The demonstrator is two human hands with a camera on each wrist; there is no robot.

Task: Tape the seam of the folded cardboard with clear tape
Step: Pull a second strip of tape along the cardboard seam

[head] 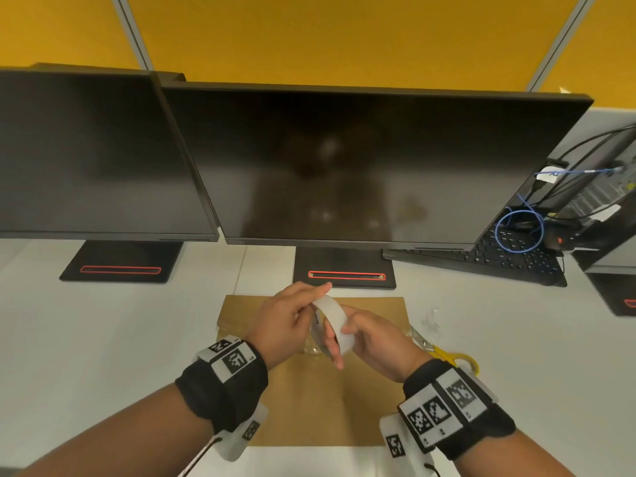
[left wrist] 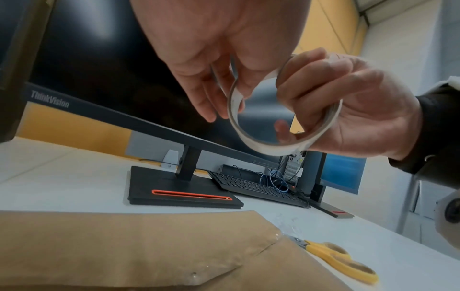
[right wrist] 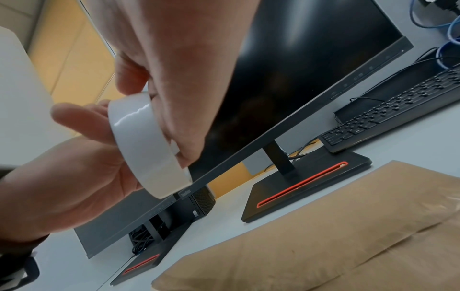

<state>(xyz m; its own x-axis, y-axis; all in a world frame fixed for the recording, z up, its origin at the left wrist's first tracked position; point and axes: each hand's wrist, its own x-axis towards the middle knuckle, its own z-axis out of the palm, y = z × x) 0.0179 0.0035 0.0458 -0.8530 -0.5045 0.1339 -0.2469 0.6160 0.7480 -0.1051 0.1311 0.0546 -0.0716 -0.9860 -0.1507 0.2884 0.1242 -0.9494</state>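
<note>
A roll of clear tape (head: 333, 320) is held in the air between both hands, above the folded brown cardboard (head: 309, 404) lying flat on the white desk. My left hand (head: 303, 304) pinches the roll's upper rim from the left. My right hand (head: 351, 333) grips its lower right side. The left wrist view shows the right hand's fingers (left wrist: 306, 86) curled through the core of the tape roll (left wrist: 263, 146). The cardboard's seam (left wrist: 263, 249) runs across beneath the hands, with some shiny tape on it. In the right wrist view the tape roll (right wrist: 147, 145) hangs above the cardboard (right wrist: 323, 236).
Yellow-handled scissors (head: 451, 356) lie on the desk just right of the cardboard, next to a crumpled scrap of clear tape (head: 430, 321). Two dark monitors on black stands (head: 344, 270) stand behind. A black keyboard (head: 499, 259) and cables sit at the back right.
</note>
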